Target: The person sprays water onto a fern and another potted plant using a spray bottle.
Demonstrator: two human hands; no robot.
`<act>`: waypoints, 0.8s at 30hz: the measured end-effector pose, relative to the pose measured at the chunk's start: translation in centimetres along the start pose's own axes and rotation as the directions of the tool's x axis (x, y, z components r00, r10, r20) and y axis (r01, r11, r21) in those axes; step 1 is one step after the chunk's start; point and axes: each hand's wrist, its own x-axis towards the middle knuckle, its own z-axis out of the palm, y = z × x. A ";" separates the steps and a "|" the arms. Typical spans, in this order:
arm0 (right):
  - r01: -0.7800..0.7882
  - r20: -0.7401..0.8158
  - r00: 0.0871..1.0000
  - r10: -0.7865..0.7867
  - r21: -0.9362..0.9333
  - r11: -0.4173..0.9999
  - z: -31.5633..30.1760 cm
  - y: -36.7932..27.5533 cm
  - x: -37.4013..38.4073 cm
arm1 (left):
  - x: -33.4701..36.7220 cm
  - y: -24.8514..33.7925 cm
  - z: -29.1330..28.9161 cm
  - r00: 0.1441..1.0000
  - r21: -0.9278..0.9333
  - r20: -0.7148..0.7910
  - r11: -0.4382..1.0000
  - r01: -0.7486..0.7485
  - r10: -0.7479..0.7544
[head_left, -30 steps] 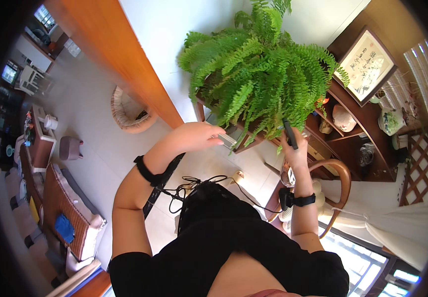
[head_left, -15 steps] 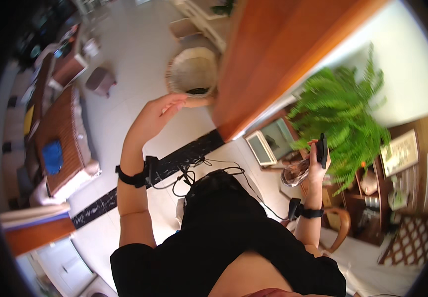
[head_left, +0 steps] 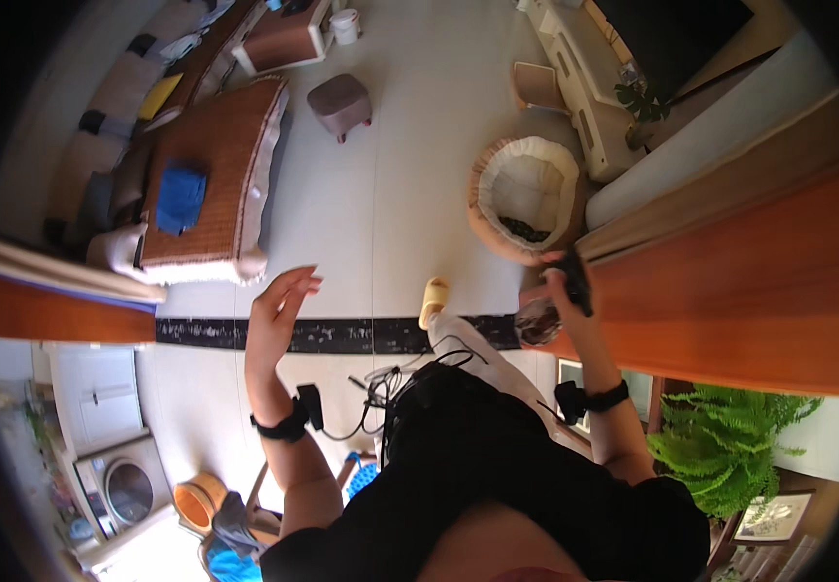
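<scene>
My left hand (head_left: pixel 282 315) hangs in the air over the dark floor strip, fingers stretched out and holding nothing. My right hand (head_left: pixel 565 296) is closed around a black, elongated object (head_left: pixel 575 279) whose kind I cannot make out. Just below the same hand is a clear, brownish, rounded thing (head_left: pixel 538 322), apparently held with it; what it is stays unclear. Beyond the right hand lies a round, padded pet bed (head_left: pixel 526 179) with a pale lining and something dark inside. Both wrists wear black straps with small devices.
A yellow slipper (head_left: pixel 433 299) on my foot crosses the black floor strip (head_left: pixel 332 336). To the right stand an orange wooden panel (head_left: pixel 720 301) and a fern (head_left: pixel 725 451). A stool (head_left: pixel 341 105) and a mat-covered couch (head_left: pixel 221 155) are on the left. Cables dangle at my waist.
My view has turned left, so the pet bed and fern sit further right. My slippered foot has come into view. The right hand has moved forward beside the orange panel, still holding its things.
</scene>
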 end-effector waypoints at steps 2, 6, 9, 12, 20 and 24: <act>-0.024 0.120 0.993 0.019 0.042 0.999 2.7 1.6 3.8 | 1.9 -1.4 -1.4 0.998 0.084 -0.043 0.995 0.052 -0.049; 0.117 0.214 0.971 -0.107 -0.037 0.992 8.4 1.9 13.4 | 10.0 -2.5 -4.1 0.989 0.102 -0.074 0.985 0.138 -0.131; 0.182 0.295 0.941 -0.164 -0.037 0.983 11.8 0.6 19.5 | 15.5 -1.9 -6.2 0.994 0.194 -0.095 0.979 0.068 -0.050; 0.065 0.396 0.917 -0.047 -0.032 0.997 14.8 -0.5 25.7 | 20.6 -2.4 -8.8 0.989 0.119 -0.127 0.989 0.087 -0.072; 0.060 0.427 0.900 -0.087 0.077 0.995 24.8 2.3 40.6 | 33.2 -6.7 -15.9 0.968 0.124 -0.239 0.987 0.107 -0.075; 0.075 0.305 0.949 -0.079 0.027 0.997 27.7 4.3 46.8 | 44.3 -8.8 -18.3 0.982 0.089 -0.163 0.990 0.108 -0.093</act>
